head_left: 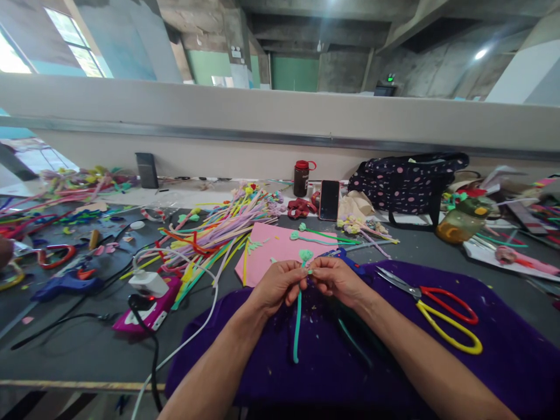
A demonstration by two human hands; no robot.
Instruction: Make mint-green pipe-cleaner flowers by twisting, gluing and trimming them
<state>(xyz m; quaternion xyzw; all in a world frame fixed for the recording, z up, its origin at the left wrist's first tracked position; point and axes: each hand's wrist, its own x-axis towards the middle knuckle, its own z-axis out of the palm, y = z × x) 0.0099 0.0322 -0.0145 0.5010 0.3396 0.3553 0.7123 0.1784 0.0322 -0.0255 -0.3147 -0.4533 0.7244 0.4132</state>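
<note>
My left hand (280, 283) is closed on a mint-green pipe-cleaner flower (305, 255). Its curled head stands above the fingers, and its stem (297, 332) hangs below over a dark purple cloth (245, 356). My right hand (339, 282) is pinched close beside it, fingertips nearly touching the left ones. A small pale green piece (310, 272) shows at the right fingertips; its kind is hard to make out. Just behind the hands lie a pink sheet (266, 239) and a partly hidden blue glue gun (352, 263). Red-and-yellow-handled scissors (431, 312) rest on the cloth at right.
Bundled pipe cleaners (227, 219) spread left of centre. A magenta power strip (151, 309) with a white charger and cables lies at left, near another blue glue gun (67, 286). Behind stand a bottle (301, 179), a phone (329, 200), a dotted bag (398, 186) and a jug (464, 219).
</note>
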